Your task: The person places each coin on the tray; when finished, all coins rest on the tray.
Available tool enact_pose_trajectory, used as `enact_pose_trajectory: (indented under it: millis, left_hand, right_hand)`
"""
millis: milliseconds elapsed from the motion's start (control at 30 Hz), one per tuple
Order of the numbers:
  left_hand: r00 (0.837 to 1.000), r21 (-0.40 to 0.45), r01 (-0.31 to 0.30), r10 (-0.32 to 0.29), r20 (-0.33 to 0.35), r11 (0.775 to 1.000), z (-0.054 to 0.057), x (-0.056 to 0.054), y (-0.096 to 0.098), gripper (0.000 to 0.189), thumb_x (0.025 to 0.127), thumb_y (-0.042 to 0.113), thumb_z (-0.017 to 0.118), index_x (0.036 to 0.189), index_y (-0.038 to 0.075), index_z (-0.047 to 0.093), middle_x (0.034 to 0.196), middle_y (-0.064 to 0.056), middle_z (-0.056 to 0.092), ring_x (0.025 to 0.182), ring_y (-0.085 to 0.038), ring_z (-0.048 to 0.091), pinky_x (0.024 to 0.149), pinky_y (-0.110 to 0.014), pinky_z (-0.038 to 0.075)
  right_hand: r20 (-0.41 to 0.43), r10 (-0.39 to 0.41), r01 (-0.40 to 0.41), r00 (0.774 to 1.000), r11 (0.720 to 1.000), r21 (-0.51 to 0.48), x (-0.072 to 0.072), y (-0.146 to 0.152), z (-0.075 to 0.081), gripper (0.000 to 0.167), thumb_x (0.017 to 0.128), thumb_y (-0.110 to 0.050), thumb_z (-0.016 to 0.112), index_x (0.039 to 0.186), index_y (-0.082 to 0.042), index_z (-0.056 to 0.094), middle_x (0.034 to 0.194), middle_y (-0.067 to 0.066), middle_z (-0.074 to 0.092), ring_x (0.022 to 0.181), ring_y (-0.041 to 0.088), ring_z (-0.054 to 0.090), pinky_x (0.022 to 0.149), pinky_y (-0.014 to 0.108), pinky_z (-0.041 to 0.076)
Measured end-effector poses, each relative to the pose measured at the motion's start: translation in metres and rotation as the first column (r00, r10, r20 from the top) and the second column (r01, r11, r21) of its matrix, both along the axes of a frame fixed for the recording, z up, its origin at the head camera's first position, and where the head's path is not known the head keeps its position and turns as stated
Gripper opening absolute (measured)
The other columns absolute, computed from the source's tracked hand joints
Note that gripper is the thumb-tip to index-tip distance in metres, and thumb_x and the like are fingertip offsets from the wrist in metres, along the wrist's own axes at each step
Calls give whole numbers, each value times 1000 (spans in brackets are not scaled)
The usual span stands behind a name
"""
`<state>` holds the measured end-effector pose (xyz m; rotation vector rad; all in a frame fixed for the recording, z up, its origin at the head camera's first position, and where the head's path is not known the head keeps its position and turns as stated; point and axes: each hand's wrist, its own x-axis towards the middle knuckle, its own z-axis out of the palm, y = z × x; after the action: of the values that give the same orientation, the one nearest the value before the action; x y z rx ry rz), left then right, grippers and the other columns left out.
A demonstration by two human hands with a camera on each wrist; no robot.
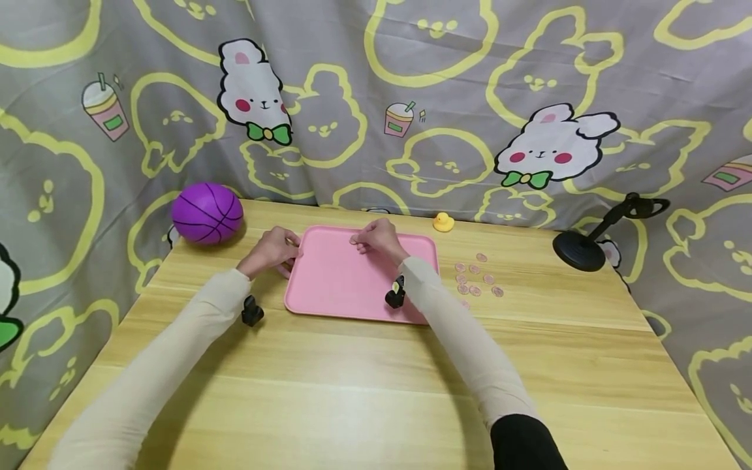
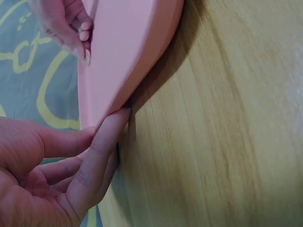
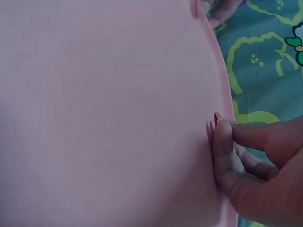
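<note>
A pink rectangular tray (image 1: 335,281) lies on the wooden table. At its left edge my left hand (image 1: 273,249) pinches the rim between thumb and fingers; the left wrist view shows the thumb on top and the fingers (image 2: 102,142) along the outer side. My right hand (image 1: 380,238) is over the far part of the tray. Between its thumb and forefinger it pinches a small copper-coloured coin (image 3: 217,115), held on edge close over the tray's surface near the far rim. Several similar coins (image 1: 474,269) lie scattered on the table to the right of the tray.
A purple ball (image 1: 207,213) sits at the back left corner. Behind the tray's right end is a yellow rubber duck (image 1: 443,222). A black stand (image 1: 580,250) with an angled arm occupies the back right. A patterned curtain (image 1: 329,98) hangs behind the table.
</note>
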<state>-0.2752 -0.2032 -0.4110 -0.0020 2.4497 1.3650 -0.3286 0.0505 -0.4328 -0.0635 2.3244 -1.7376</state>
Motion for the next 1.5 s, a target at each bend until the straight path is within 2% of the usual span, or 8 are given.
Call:
enact_pose_trajectory:
  millis: [133, 233, 400, 567, 800, 1033, 1267, 1500]
  left_hand:
    - [1000, -9, 4, -4, -7, 1000, 2, 0, 2, 34, 98, -2, 61, 127, -18, 56, 79, -20, 72, 59, -17, 70, 57, -35, 68]
    - [1000, -14, 7, -7, -1, 1000, 3, 0, 3, 34, 98, -1, 61, 127, -17, 56, 80, -20, 72, 59, -17, 70, 57, -35, 68]
    - [1000, -21, 13, -13, 4, 1000, 3, -1, 1, 33, 99, -2, 60, 128, -18, 56, 81, -21, 73, 60, -17, 70, 58, -35, 68]
    - [1000, -14, 14, -13, 10, 1000, 2, -1, 2, 34, 99, -2, 61, 128, -18, 56, 80, -20, 72, 60, -17, 70, 58, -35, 68]
    - [999, 3, 27, -27, 20, 1000, -2, 0, -1, 31, 100, -1, 60, 123, -21, 57, 85, -21, 73, 65, -16, 70, 60, -33, 68]
    - [997, 13, 43, -44, 64, 999, -2, 2, -6, 34, 101, 2, 60, 126, -21, 56, 85, -18, 73, 67, -15, 70, 63, -34, 69]
    - [996, -2, 32, -32, 88, 999, 4, 1, -3, 34, 102, 1, 60, 127, -21, 56, 91, -22, 73, 70, -18, 71, 65, -36, 69]
    - [998, 38, 35, -37, 52, 999, 9, 3, -3, 28, 99, -1, 59, 116, -23, 63, 84, -21, 74, 68, -20, 72, 63, -36, 69]
  right_hand:
    - [-63, 8, 0, 998, 991, 135, -1, -3, 2, 24, 90, 1, 80, 71, 6, 66, 67, 15, 74, 46, 10, 64, 53, 24, 64]
    - [-98, 10, 10, 995, 979, 203, -1, -6, 3, 32, 89, -2, 82, 65, 2, 62, 60, 10, 70, 45, 9, 62, 50, 23, 62]
    - [-117, 30, -6, 993, 979, 206, 2, -4, 4, 20, 91, -4, 80, 78, 9, 73, 73, 20, 75, 49, 11, 65, 53, 22, 62]
    - [-129, 84, -56, 988, 977, 203, 2, 12, 8, 12, 96, -5, 74, 92, 7, 76, 87, 21, 78, 64, 17, 72, 59, 23, 63]
    - [-155, 154, -105, 976, 953, 284, 11, 61, 21, 11, 98, -3, 68, 101, 5, 75, 98, 22, 77, 86, 32, 75, 67, 24, 60]
    - [-264, 180, -65, 948, 918, 391, 19, 119, 25, 13, 98, -5, 71, 106, 5, 76, 98, 22, 75, 83, 27, 69, 66, 18, 53]
    - [-257, 129, -17, 958, 918, 396, 22, 179, 28, 17, 101, -3, 66, 111, 10, 72, 105, 28, 72, 84, 37, 71, 76, 44, 68]
    - [-255, 125, 32, 959, 845, 534, 25, 233, 29, 20, 102, -4, 63, 115, 10, 69, 115, 29, 69, 104, 41, 67, 83, 32, 59]
